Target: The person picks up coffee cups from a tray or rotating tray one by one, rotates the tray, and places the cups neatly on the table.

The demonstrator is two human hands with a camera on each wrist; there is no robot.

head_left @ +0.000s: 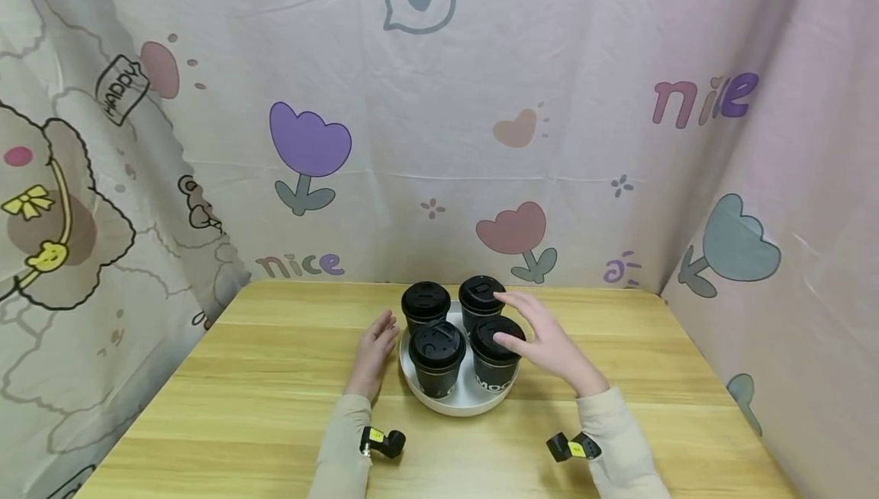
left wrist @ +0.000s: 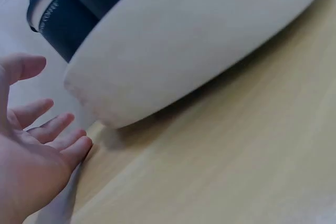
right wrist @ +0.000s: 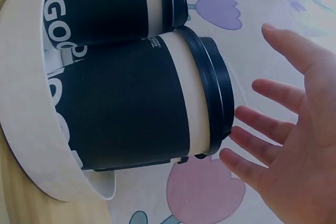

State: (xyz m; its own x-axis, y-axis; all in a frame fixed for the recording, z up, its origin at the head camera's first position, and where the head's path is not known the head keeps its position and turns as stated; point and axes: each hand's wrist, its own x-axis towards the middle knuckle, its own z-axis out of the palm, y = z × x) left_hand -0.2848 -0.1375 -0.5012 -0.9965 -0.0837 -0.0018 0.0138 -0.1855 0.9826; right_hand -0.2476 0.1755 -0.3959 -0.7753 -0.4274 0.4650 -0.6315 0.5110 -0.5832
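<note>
Several black paper coffee cups with black lids stand upright on a round white dish [head_left: 458, 407] with a raised rim. Two are in front, a left cup [head_left: 437, 358] and a right cup [head_left: 494, 369]; behind them are a back left cup [head_left: 426, 301] and a back right cup [head_left: 478, 299]. My left hand [head_left: 373, 354] is beside the dish's left side, fingers loosely extended and holding nothing. Over the lids on the right hovers my right hand [head_left: 552, 342], thumb and fingers spread. In the right wrist view, its fingertips [right wrist: 239, 114] are close to a lid; contact is unclear.
The dish stands on a wooden table [head_left: 261, 400], near its back edge. A printed cloth [head_left: 426, 102] hangs behind and at both sides. Small black cameras are strapped to the left sleeve [head_left: 346, 438] and right sleeve [head_left: 618, 438].
</note>
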